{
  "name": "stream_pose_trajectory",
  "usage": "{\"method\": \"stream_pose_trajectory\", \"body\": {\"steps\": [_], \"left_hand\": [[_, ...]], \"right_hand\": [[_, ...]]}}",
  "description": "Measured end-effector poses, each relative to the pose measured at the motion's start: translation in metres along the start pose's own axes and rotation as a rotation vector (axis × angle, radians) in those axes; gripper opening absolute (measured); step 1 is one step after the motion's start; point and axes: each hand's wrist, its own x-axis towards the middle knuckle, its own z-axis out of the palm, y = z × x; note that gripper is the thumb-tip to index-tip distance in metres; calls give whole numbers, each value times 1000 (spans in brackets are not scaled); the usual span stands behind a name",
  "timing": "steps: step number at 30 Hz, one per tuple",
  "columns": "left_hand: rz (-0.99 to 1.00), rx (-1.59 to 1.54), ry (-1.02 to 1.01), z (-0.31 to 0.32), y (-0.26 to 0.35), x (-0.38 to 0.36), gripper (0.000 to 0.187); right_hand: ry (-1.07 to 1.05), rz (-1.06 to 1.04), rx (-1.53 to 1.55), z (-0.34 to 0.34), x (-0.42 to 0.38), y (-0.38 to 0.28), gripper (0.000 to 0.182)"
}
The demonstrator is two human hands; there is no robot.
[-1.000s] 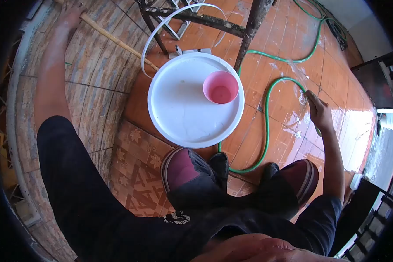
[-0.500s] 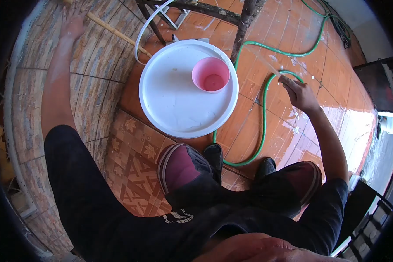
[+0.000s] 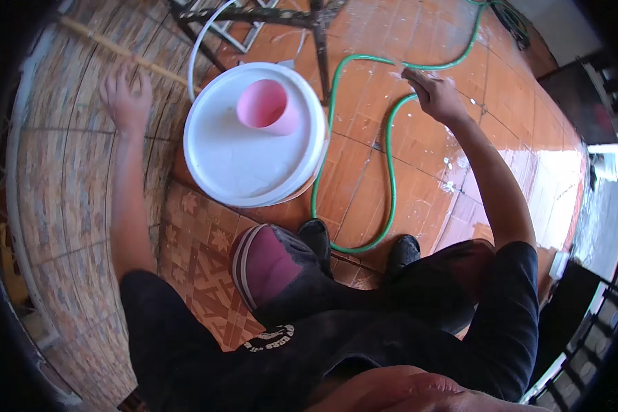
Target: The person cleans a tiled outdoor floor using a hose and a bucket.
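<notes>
My left hand (image 3: 126,99) is open with its fingers spread, just below a long wooden stick (image 3: 110,45) in the head view. Behind that hand is the stone-patterned tiled surface (image 3: 69,172). My right hand (image 3: 438,96) is closed over the orange floor. Its fingers wrap a thin object that I cannot make out, blurred at its far end. Between my hands stands a bucket with a white lid (image 3: 220,158). A pink cup (image 3: 281,118) sits on the lid, its opening tilted toward the left in view.
A green hose (image 3: 391,178) loops across the wet orange tiled floor (image 3: 360,137). A stained metal frame (image 3: 281,16) stands behind the bucket, with a white tube (image 3: 199,51) beside it. My dark shoes (image 3: 402,254) are close to the hose. Dark furniture (image 3: 573,93) lies at the right.
The view has shifted, and the bucket and cup appear further left. My left hand has come back toward me, below the stick. My right hand has moved forward and left, still closed.
</notes>
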Motion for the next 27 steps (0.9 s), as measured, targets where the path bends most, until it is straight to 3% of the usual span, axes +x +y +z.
{"method": "stream_pose_trajectory", "body": {"steps": [3, 5, 8, 9, 11, 13, 15, 19, 21, 25, 27], "left_hand": [[122, -212, 166, -63, 110, 18, 24], [306, -446, 165, -91, 168, 26, 20], [519, -900, -64, -103, 247, 29, 21], [505, -1063, -277, -106, 271, 26, 18], [570, -1224, -886, -99, 329, 21, 30], [604, -1028, -1309, -90, 360, 5, 48], [731, -798, -1445, -88, 383, -22, 58], [807, -871, -1665, -82, 400, -66, 62], [847, -683, -1926, -86, 413, -64, 64], [835, -828, -1754, -85, 438, -57, 64], [715, -944, -1643, -77, 452, -62, 64]], "right_hand": [[73, 30, 3, -3, 0, 23, 31], [31, 92, -15, -6, -1, 32, 31], [59, 200, -34, -13, -1, 41, 32], [103, 212, -9, -15, 0, 44, 32], [130, 212, -7, -29, 1, 40, 33], [149, 303, 37, -39, 3, 30, 31], [240, 240, 26, -46, 6, 33, 30], [429, 148, 25, -61, 7, 44, 28], [466, 114, -1, -69, 12, 42, 24], [390, 181, -38, -71, 19, 42, 28], [376, 205, -56, -65, 19, 44, 28]]}}
